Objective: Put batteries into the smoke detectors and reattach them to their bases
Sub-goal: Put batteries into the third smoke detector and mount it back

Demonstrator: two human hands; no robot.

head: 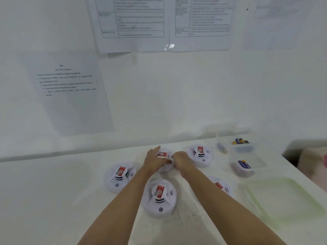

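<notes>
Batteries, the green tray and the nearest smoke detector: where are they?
Blue-and-yellow batteries (240, 140), head view: the far pile's middle.
Pale green plastic tray (283, 198), head view: its bare floor.
Nearest round white smoke detector (159, 191), head view: its red label.

Bright flat light, barely any shadows, everything's soft and motion-blurred, wide-angle bend at edges, tape (169, 46) glare.

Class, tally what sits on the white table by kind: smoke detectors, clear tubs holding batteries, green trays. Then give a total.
Smoke detectors: 5
Clear tubs: 2
Green tray: 1
Total: 8
</notes>
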